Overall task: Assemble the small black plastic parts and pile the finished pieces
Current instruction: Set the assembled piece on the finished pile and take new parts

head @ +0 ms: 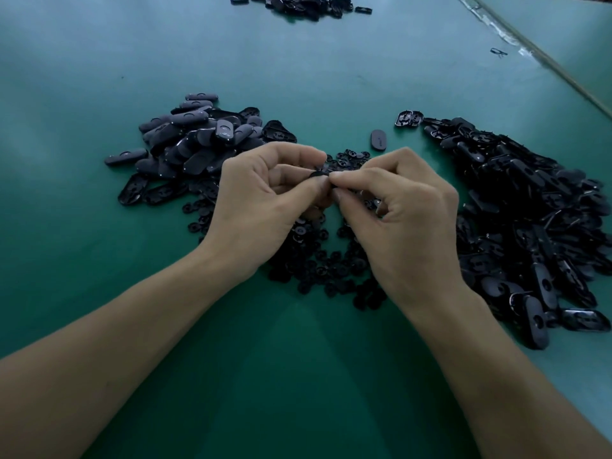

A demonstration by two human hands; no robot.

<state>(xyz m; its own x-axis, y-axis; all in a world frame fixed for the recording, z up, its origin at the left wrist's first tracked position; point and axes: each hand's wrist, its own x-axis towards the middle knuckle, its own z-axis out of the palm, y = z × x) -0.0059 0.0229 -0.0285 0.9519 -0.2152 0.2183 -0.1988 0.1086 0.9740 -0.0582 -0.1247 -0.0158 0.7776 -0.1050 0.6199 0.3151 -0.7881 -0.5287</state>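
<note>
My left hand (261, 200) and my right hand (407, 220) meet over the middle of the green table (298, 376). Between their fingertips they pinch one small black plastic part (318, 174), mostly hidden by the fingers. Under and behind the hands lies a scatter of small round black pieces (328, 263). A pile of oval black shells (195, 140), many lying smooth side up, sits to the left. A larger heap of oval black shells (530, 226) spreads to the right.
One oval shell (378, 139) lies alone behind the hands. Another heap of black parts (304, 5) sits at the far edge. A small black clip (498, 52) lies far right near a seam in the table (543, 58).
</note>
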